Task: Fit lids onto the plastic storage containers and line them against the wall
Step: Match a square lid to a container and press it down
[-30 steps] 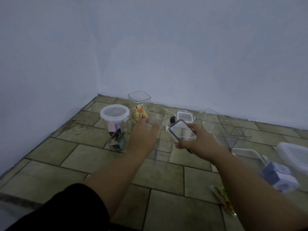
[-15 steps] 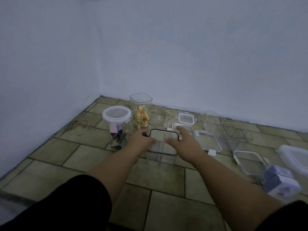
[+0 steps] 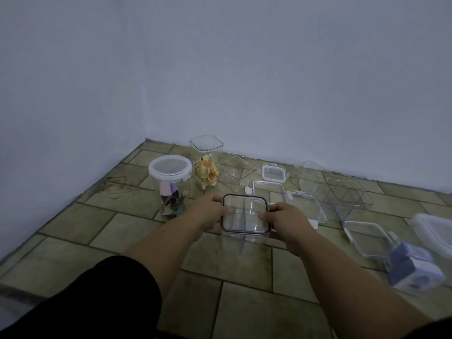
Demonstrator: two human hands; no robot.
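Note:
A clear square container (image 3: 244,238) stands on the tiled floor in front of me, with a dark-rimmed clear lid (image 3: 245,214) lying on its top. My left hand (image 3: 208,211) grips the lid's left edge, thumb on top. My right hand (image 3: 283,221) grips the right edge the same way. Behind it, near the wall, stand a round jar with a white lid (image 3: 170,182), a tall open square container (image 3: 206,152) and several open clear boxes (image 3: 347,192).
Loose clip lids (image 3: 273,172) and flat clear lids (image 3: 305,206) lie right of centre. A lidded box (image 3: 437,231) and a pale blue carton (image 3: 413,267) sit at the far right. A colourful packet (image 3: 206,174) stands by the tall container. Walls meet at the far left corner.
My right hand brought the dark-rimmed lid down onto the square container. Both hands now hold its opposite edges, and the left hand has shifted from the container's side to the lid.

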